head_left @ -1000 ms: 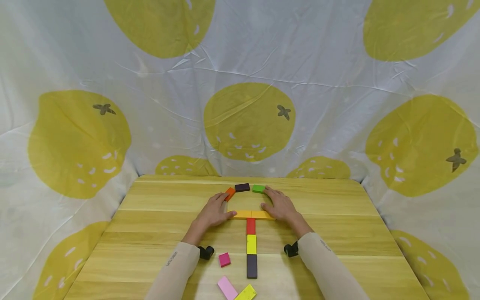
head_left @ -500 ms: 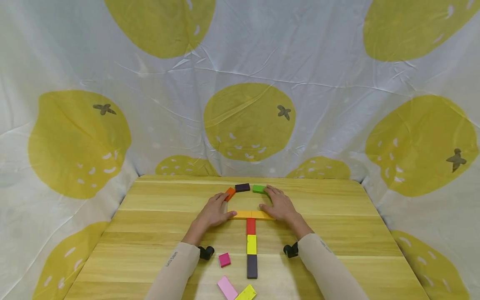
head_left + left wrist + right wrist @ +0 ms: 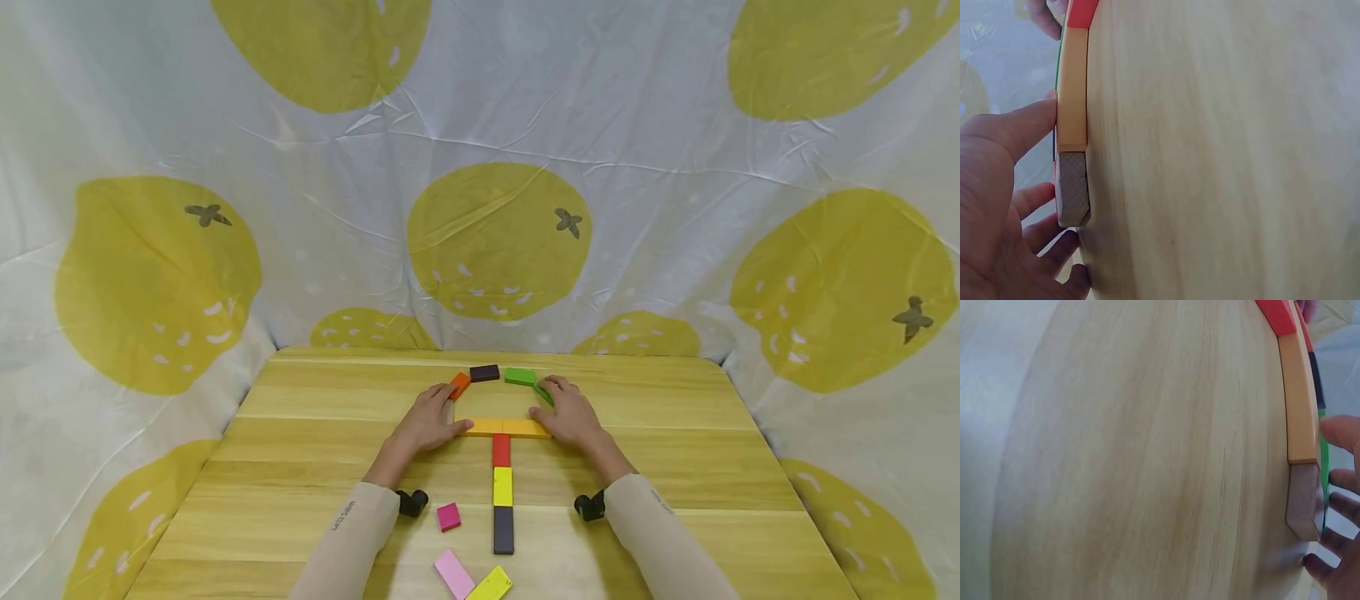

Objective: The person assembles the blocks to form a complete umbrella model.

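Beyond the amber bar (image 3: pixel 483 427), the step in hand appears to be the aligning of blocks into an arc. At the bar's left end, the orange block (image 3: pixel 460 386) is touched by the left hand (image 3: pixel 427 421), its fingers loosely spread. At the bar's right end, the dark green block (image 3: pixel 543 393) is touched by the right hand (image 3: pixel 572 414); whether it is pinched cannot be told. Beyond the bar, a gap is left between the black block (image 3: pixel 484 373) and the light green block (image 3: pixel 520 377). Next, a gentle nudge seems called for there, with the bar left undisturbed.
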Demonstrator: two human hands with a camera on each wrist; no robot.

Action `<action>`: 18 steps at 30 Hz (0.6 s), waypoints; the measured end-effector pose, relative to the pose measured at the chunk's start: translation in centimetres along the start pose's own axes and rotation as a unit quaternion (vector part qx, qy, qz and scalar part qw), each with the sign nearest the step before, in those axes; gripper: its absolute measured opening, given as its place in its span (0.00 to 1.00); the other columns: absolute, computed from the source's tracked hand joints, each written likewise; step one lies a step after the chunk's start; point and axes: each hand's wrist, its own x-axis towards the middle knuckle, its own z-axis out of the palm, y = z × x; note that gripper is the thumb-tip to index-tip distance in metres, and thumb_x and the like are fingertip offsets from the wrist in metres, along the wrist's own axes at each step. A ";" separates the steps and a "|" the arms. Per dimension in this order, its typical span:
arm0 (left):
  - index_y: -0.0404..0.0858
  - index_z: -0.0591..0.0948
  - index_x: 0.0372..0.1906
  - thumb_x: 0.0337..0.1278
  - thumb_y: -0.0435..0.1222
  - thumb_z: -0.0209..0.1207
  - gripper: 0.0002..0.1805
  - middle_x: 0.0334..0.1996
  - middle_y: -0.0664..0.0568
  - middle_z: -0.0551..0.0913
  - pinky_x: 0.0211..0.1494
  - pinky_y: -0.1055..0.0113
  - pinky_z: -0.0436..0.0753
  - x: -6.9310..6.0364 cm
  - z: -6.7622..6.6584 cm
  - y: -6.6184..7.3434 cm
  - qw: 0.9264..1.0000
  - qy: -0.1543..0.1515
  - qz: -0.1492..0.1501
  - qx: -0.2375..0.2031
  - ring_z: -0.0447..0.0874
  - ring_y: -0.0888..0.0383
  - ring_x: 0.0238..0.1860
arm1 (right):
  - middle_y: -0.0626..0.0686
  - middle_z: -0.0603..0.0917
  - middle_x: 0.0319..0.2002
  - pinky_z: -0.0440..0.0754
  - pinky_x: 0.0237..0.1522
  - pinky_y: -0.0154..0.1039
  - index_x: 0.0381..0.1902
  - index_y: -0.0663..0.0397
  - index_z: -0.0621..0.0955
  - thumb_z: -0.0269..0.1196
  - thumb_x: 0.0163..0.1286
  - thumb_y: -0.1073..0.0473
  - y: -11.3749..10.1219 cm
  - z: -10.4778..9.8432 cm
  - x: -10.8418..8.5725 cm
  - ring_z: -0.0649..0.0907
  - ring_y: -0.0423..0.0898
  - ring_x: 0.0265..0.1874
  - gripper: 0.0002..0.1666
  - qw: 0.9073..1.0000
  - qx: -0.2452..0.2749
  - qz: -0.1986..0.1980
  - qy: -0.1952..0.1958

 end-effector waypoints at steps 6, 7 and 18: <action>0.37 0.65 0.78 0.61 0.58 0.67 0.48 0.76 0.36 0.64 0.76 0.42 0.69 0.1 0.1 -0.1 1.000 0.001 0.004 0.006 0.63 0.37 0.76 | 0.61 0.66 0.76 0.72 0.69 0.65 0.77 0.56 0.69 0.60 0.75 0.41 0.1 0.0 -0.1 0.70 0.65 0.72 0.40 1.000 0.000 0.001 -0.004; 0.37 0.65 0.78 0.61 0.58 0.67 0.48 0.76 0.36 0.64 0.76 0.42 0.69 0.1 0.1 -0.1 1.000 0.000 0.004 0.007 0.62 0.37 0.76 | 0.61 0.66 0.76 0.72 0.69 0.64 0.77 0.55 0.68 0.60 0.75 0.41 0.2 -0.1 -0.2 0.70 0.64 0.72 0.40 1.000 0.005 0.002 -0.004; 0.36 0.65 0.78 0.61 0.57 0.67 0.48 0.76 0.36 0.64 0.75 0.41 0.69 0.0 0.1 -0.1 1.000 -0.001 0.009 0.005 0.62 0.36 0.76 | 0.61 0.67 0.76 0.71 0.70 0.64 0.76 0.57 0.69 0.63 0.71 0.41 1.6 -0.4 -1.8 0.69 0.64 0.73 0.43 0.999 0.034 -0.019 0.008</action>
